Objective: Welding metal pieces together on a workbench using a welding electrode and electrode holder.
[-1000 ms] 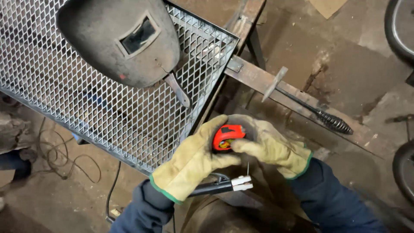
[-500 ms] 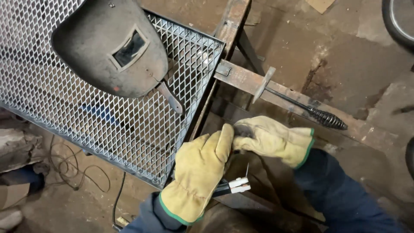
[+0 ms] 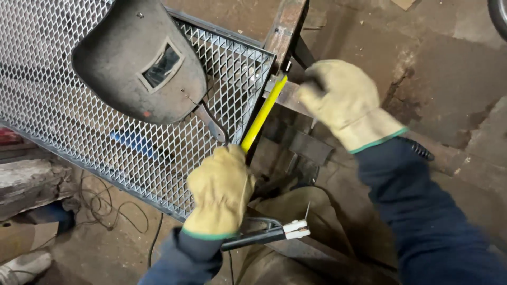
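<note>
A yellow tape measure blade runs along the right edge of a metal mesh frame. My left hand, in a tan leather glove, is closed around the tape measure's case at the near end; the case itself is hidden in the glove. My right hand, gloved the same way, grips the blade's far end at the frame's upper right corner, against a rusty steel bar. A welding electrode holder sticks out from under my left forearm.
A dark welding mask lies face up on the mesh, its handle pointing toward my left hand. Cables trail on the dirty floor at lower left. Rusty steel pieces lie below the frame's corner.
The hands were together around a red tape measure. Now they are apart: the right hand has gone up to the frame's corner and the yellow blade is drawn out between them.
</note>
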